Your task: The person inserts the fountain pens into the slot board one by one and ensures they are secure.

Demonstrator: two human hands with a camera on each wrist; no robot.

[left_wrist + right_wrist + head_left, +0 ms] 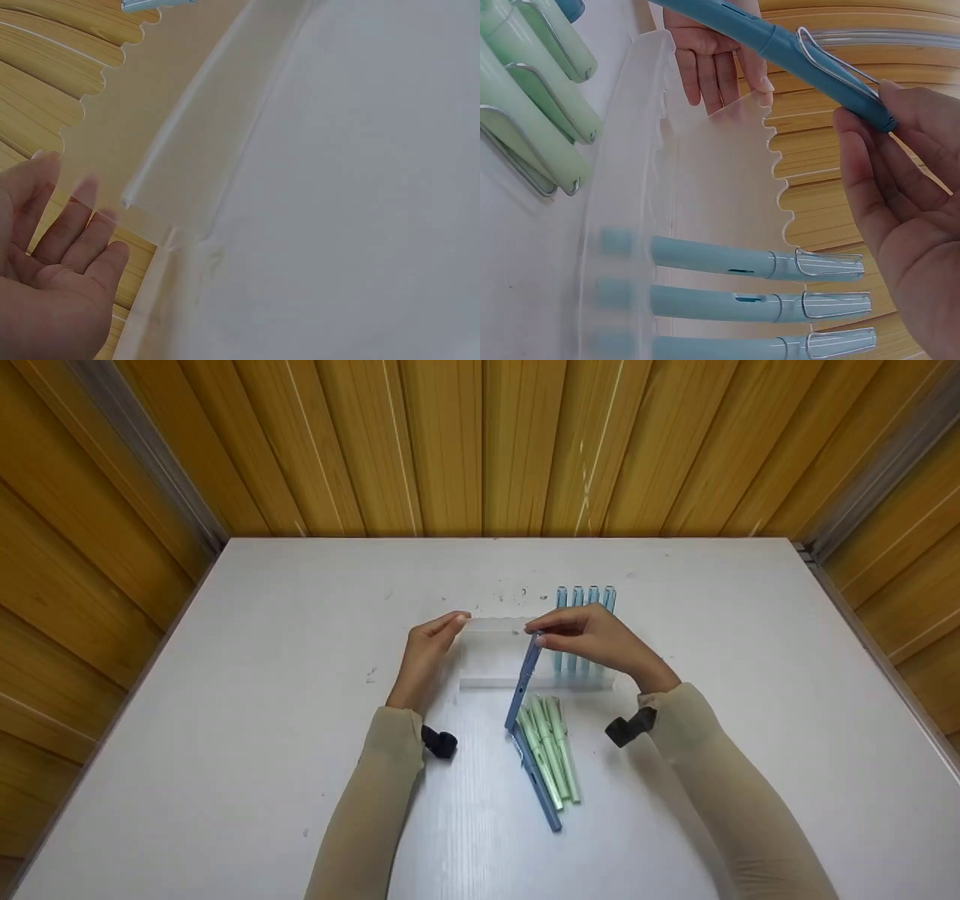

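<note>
wood-slat walls, white table point(225, 720). my right hand point(600, 645) pinches the cap end of a blue pen point(523, 686), held tilted over the clear pen rack point(495, 656) mid-table. my left hand point(427, 652) is spread, straight fingers touching the rack's left end. four light-blue pens point(585, 600) sit in the rack's right slots. green pens point(551, 746) and another blue pen point(540, 784) lie just in front. no legible writing.
</note>
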